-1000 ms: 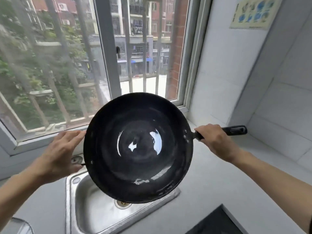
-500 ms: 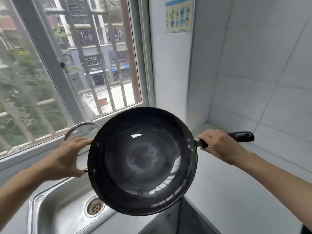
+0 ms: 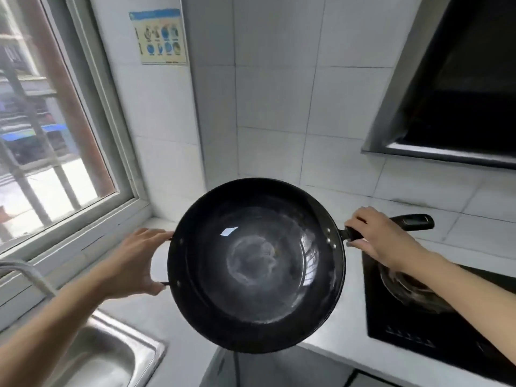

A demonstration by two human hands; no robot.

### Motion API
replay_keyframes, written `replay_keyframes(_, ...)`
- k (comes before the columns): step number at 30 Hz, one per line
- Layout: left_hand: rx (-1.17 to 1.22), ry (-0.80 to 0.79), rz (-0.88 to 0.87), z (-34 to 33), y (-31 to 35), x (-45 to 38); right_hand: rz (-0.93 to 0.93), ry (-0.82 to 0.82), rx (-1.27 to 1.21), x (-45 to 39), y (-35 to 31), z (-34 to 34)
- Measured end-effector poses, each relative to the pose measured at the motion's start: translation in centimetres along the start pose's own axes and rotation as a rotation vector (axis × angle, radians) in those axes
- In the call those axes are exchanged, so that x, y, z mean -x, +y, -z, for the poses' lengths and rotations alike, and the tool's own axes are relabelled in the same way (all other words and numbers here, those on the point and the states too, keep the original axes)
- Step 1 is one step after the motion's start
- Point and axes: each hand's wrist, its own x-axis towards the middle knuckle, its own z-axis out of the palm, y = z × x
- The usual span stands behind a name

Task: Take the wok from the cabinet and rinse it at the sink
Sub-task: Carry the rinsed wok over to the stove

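Note:
A black round wok [image 3: 257, 263] with a wet, shiny inside hangs in the air in front of me, over the counter corner between sink and cooktop. My right hand [image 3: 382, 237] grips its long black handle [image 3: 416, 220] close to the bowl. My left hand [image 3: 134, 262] holds the small loop handle on the wok's left rim, fingers above and thumb below. The steel sink [image 3: 106, 350] lies at the lower left, with part of the tap [image 3: 25, 270] above it.
A black cooktop [image 3: 435, 325] with a burner sits at the right under my right forearm. A range hood [image 3: 458, 88] hangs above it. White tiled walls meet in the corner behind the wok; a window [image 3: 47, 129] is at the left. A grey counter [image 3: 181, 325] runs between sink and cooktop.
The wok, held in both hands, has swung right, away from above the sink toward the cooktop. My view turned right with it, bringing the hood and cooktop into sight.

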Motion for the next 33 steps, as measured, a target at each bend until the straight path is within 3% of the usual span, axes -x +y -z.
replay_keyframes(5, 0.073, -0.017, -0.192, -3.5, 3.6, -4.2, -0.206, -0.056, 0.135, 9.5, 0.5, 3.5)
replay_keyframes(12, 0.097, -0.163, -0.460, -7.6, 15.4, -9.5, -0.508, -0.091, 0.261, 24.9, 2.1, 8.7)
replay_keyframes(23, 0.127, -0.192, -0.823, -11.9, 43.6, -13.6, -0.853, -0.005, 0.271, 51.6, 7.9, 15.3)
replay_keyframes(33, 0.141, -0.252, -0.954, -16.7, 66.9, -13.3, -0.970, -0.012, 0.274, 71.2, 15.6, 19.5)
